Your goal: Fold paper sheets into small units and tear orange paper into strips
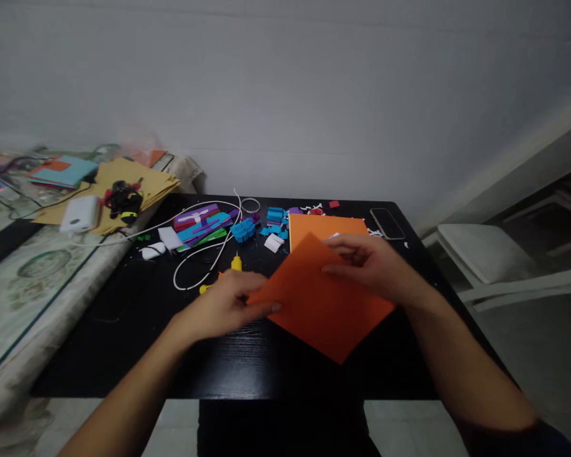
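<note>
A square sheet of orange paper [330, 301] is held up above the black table, tilted so that one corner points toward me. My left hand [235, 301] pinches its left corner, thumb on top. At the upper right edge, my right hand [371, 263] has thumb and curled fingers closed on the sheet. Behind it lies a stack of lighter orange paper [330, 225], partly covered by the sheet and my right hand. A yellow tool with a thin tip [236, 261] lies just beyond my left hand, which hides part of it.
Blue folded paper pieces [243, 230], colored strips [202, 228] and a white cable [183, 287] lie along the back. A phone [387, 224] rests at the back right. Left stands a cluttered surface with brown envelopes [109, 174]; right, a white chair [483, 252].
</note>
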Demonstrator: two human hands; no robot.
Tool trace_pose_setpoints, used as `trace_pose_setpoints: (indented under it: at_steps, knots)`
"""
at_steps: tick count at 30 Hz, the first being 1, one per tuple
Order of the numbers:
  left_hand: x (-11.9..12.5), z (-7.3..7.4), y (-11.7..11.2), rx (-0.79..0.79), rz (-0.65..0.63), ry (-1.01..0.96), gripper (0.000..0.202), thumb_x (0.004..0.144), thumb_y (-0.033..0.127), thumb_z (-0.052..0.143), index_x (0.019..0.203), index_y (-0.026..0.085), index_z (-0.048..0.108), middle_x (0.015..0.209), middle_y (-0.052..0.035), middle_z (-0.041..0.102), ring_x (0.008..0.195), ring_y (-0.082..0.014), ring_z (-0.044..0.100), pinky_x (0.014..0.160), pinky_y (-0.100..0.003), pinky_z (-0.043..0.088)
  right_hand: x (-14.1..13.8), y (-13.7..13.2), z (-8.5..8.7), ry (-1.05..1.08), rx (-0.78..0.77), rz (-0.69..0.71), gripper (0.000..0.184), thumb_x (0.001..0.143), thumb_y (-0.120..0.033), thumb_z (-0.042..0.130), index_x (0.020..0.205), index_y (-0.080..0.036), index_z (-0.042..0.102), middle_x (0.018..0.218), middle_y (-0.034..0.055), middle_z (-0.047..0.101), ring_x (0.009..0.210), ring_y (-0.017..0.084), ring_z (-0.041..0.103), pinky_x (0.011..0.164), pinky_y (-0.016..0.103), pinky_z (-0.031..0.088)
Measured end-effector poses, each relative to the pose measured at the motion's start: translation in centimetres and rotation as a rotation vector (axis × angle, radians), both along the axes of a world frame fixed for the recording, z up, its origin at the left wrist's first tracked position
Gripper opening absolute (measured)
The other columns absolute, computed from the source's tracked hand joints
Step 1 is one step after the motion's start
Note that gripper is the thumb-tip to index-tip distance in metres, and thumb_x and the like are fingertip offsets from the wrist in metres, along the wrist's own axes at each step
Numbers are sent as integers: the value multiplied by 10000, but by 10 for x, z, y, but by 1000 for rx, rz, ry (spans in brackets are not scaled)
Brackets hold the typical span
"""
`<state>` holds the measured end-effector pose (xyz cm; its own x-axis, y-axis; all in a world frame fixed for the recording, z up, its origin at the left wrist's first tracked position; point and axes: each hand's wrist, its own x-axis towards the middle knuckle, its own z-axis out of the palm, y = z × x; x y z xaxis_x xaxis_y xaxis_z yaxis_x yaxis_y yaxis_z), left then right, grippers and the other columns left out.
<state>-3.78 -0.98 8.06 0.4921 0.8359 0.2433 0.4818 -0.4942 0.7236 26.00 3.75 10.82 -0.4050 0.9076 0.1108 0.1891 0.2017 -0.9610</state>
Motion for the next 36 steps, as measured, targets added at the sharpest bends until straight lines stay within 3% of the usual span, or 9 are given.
trace_pose_setpoints:
  at_steps: [4, 8, 9, 13, 15, 22, 28, 32, 36]
  knots:
    - [3, 32, 32, -41, 159, -284, 306, 896, 492, 765, 916, 190, 806, 796, -24, 761, 696, -179, 685, 600, -263, 549, 19, 24, 31, 80, 138, -141, 345, 870, -485, 814, 1115, -244, 782, 954, 54, 812, 889, 234, 782, 804, 377, 635]
    - [14, 27, 58, 19, 363, -588, 373, 895, 492, 780, 1095, 178, 788, 1048, -81, 812, 911, -230, 757, 770, -336, 624, 7, 40, 9, 141, 324, -403, 708, 1077, -667, 172, 1319, -258, 697, 1231, 157, 773, 1244, 353, 702, 973, 579, 581]
    - [17, 23, 63, 33, 390, -643, 376, 905, 486, 774, 1128, 183, 777, 1085, -84, 810, 954, -233, 762, 816, -350, 630, -1, 42, -1, 137, 279, -396, 738, 1072, -671, 151, 1318, -246, 702, 1237, 168, 772, 1274, 367, 684, 986, 594, 575]
    - [27, 10, 76, 56, 480, -723, 366, 943, 474, 738, 1175, 192, 751, 1169, -88, 800, 1052, -236, 759, 885, -359, 630, -27, 38, -29, 248, -45, -196, 581, 849, -612, 777, 1235, -179, 738, 1206, 150, 793, 1186, 372, 728, 999, 536, 609]
    - [26, 7, 77, 48, 476, -689, 385, 952, 478, 723, 1197, 181, 737, 1189, -100, 794, 1063, -245, 758, 893, -366, 632, -28, 36, -30, 311, -133, -171, 532, 763, -491, 892, 1163, -166, 760, 1174, 136, 805, 1105, 338, 764, 979, 490, 631]
    - [11, 9, 73, -208, 181, -618, 468, 807, 362, 879, 1218, 192, 732, 1110, -100, 806, 974, -252, 779, 822, -371, 664, -7, 36, -23, 248, -101, -310, 384, 702, -380, 956, 1013, -210, 808, 1093, 99, 830, 954, 280, 804, 855, 436, 686]
    - [7, 11, 74, -201, 286, -653, 260, 806, 344, 873, 971, 159, 794, 723, -22, 757, 604, -153, 695, 551, -240, 575, -5, 32, -19, 273, -6, -304, 363, 694, -331, 940, 1008, -208, 805, 1071, 79, 833, 1013, 291, 795, 953, 466, 656]
    - [-5, 19, 73, -155, 193, -668, 174, 763, 326, 900, 848, 191, 832, 1019, -96, 818, 893, -225, 777, 704, -275, 623, 13, 32, -10, 328, -108, -52, 182, 771, -338, 855, 933, -267, 813, 1202, 60, 807, 1137, 301, 761, 1034, 493, 592]
    - [-12, 26, 69, -163, 103, -574, 44, 857, 247, 813, 828, 233, 843, 1168, -87, 802, 957, -217, 780, 724, -277, 624, 27, 40, -6, 486, -234, 376, 482, 768, -557, 804, 1172, -294, 774, 1398, 90, 719, 1276, 385, 689, 1018, 581, 566]
